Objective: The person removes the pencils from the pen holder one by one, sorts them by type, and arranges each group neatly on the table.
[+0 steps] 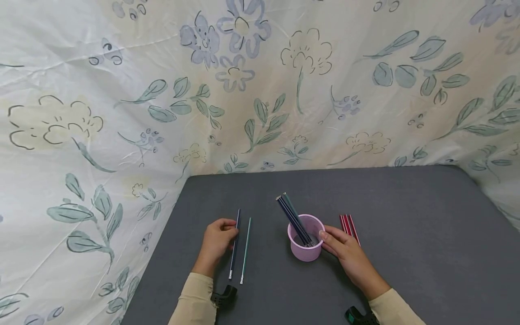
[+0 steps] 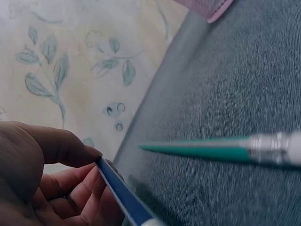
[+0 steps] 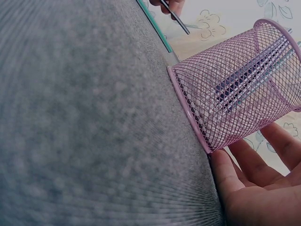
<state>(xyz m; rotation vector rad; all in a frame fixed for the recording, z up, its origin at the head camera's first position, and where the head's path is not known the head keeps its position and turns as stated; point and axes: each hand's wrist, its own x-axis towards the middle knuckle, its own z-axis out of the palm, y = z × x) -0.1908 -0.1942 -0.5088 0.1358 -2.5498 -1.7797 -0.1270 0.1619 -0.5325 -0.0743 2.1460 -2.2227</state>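
Note:
My left hand [image 1: 218, 241] pinches a dark blue pencil [image 1: 233, 257] between thumb and fingertips, its white eraser end pointing toward me. In the left wrist view the grip on this blue pencil [image 2: 123, 193] shows up close. Just right of it lies a green pencil [image 1: 245, 250] on the table. With thumb near the rim and fingers along the side, my right hand [image 1: 351, 257] holds a pink mesh pencil cup [image 1: 305, 254]. Several dark blue pencils [image 1: 289, 211] and a green one lean leftward inside the cup.
Several red pencils [image 1: 348, 222] lie on the grey tabletop [image 1: 426, 234] just beyond my right hand, which partly covers them. A floral cloth [image 1: 260, 113] hangs along the table's back and left sides.

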